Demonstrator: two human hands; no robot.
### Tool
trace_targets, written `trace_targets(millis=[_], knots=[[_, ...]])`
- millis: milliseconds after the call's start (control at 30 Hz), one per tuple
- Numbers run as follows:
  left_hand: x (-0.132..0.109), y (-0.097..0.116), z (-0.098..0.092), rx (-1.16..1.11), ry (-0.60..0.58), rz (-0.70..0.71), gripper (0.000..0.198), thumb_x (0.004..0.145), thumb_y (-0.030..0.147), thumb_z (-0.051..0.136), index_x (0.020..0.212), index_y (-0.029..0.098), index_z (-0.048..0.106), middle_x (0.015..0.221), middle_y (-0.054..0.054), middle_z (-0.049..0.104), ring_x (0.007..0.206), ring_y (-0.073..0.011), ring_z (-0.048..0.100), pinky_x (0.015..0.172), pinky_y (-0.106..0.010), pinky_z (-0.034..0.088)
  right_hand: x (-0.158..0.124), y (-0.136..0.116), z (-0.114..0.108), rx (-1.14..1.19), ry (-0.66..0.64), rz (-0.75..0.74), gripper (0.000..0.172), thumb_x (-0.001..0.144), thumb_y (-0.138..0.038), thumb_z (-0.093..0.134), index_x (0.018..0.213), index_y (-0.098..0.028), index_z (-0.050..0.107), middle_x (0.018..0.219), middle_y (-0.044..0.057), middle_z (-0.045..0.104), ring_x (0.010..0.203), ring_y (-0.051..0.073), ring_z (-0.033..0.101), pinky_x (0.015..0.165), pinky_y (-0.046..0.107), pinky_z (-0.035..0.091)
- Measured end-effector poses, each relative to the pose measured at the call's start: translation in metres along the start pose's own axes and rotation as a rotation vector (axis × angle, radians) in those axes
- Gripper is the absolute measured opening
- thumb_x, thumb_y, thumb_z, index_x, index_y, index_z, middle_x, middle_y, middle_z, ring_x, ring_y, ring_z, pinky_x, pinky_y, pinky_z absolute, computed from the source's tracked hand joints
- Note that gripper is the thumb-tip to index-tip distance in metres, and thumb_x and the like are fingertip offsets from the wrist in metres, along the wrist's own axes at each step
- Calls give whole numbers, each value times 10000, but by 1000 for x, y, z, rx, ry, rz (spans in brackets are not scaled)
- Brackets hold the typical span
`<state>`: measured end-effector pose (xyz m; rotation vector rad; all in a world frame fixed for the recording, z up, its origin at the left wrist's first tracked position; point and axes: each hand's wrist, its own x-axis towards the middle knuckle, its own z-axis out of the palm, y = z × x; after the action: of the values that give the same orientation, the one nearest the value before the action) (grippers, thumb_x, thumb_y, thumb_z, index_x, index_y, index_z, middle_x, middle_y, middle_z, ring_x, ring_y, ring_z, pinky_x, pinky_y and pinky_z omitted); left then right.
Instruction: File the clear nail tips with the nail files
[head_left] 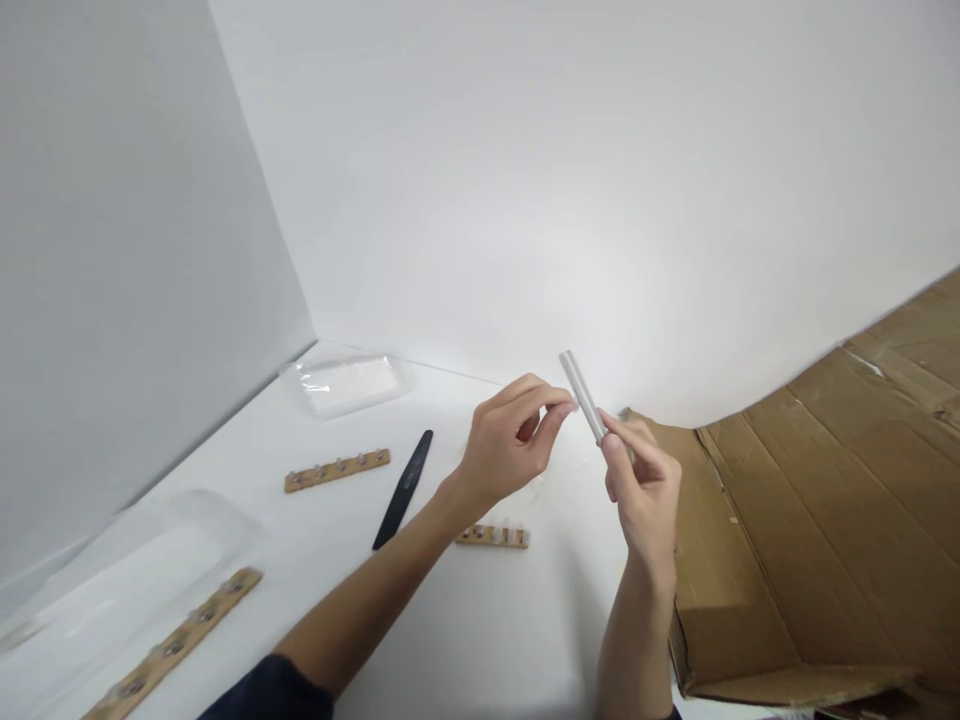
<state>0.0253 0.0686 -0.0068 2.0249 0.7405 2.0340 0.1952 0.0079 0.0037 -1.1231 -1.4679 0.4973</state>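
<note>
Thumb and fingertips of my left hand [514,435] are pinched together around something small and pale, too small to name. Right beside them, my right hand [641,480] grips the lower end of a slim silvery bar [581,395], which tilts up and to the left. Below my hands a short wooden strip [502,537] with small clear pieces on it lies on the white table, partly hidden by my left forearm. A black file-like tool [405,487] lies left of that forearm.
Another wooden strip [337,470] with small pieces lies further left, and a longer one [176,645] is at the lower left. A clear plastic tray [349,385] stands near the back corner, with a clear sheet at the left. Cardboard [817,510] covers the right side.
</note>
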Motion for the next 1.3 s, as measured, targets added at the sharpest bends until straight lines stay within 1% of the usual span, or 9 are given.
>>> trace_targets(millis=[100,200,267,367,467,567,833,967,1300], knots=[[3,-2,-3,55,33,22,121,997,107,663,915,192,691,769,30,649,540,-61,441,527,-219,412,-4,-3,1,-123,-6,-86,307,1039,-270,640,1285,-370,793,851,4,589,670,105,492,484,226,361],[2,-3,-3,111,11,87,134,1002,77,640,943,191,677,799,31,658,533,-53,432,526,-208,412,-7,-4,1,-182,7,-138,339,1038,-241,629,1324,-351,772,866,14,597,728,125,520,496,227,374],[1,-3,-2,139,-14,134,147,1001,55,626,970,191,669,820,28,666,546,-50,467,530,-198,422,-8,-5,1,-197,12,-147,340,1040,-241,623,1329,-343,770,865,14,598,721,125,515,493,227,375],[-1,-2,0,153,-30,151,154,1001,47,616,993,192,667,836,23,671,566,-49,517,533,-188,436,-6,-5,0,-186,10,-134,317,1040,-259,630,1304,-338,785,841,10,590,693,119,508,489,228,376],[-1,0,-1,168,-22,150,155,1004,55,615,997,200,668,837,27,680,555,-49,515,527,-188,439,-5,-4,0,-165,3,-100,296,1041,-291,636,1288,-325,797,835,16,601,692,125,518,490,236,380],[0,3,-4,184,-31,172,158,1002,55,610,1009,202,666,845,20,693,561,-55,532,524,-193,446,-6,-4,1,-172,37,-107,285,1021,-302,670,1272,-313,805,837,21,623,688,132,524,501,251,398],[-1,4,-3,155,-56,162,164,995,37,607,995,188,671,847,7,702,577,-56,543,530,-194,442,-8,-4,0,-192,76,-134,276,1007,-283,697,1256,-317,811,828,19,625,690,134,535,503,257,381],[-2,5,-3,129,-41,155,168,998,40,609,998,195,675,850,14,700,560,-53,504,533,-194,437,-9,-6,0,-189,78,-155,287,1003,-275,699,1267,-308,807,830,22,638,684,137,543,537,275,431],[-1,5,-3,75,-27,107,150,998,55,635,986,194,692,845,13,691,535,-49,435,543,-203,449,-8,-5,0,-185,75,-183,303,1002,-241,694,1269,-336,803,833,14,624,691,132,548,522,268,418]])
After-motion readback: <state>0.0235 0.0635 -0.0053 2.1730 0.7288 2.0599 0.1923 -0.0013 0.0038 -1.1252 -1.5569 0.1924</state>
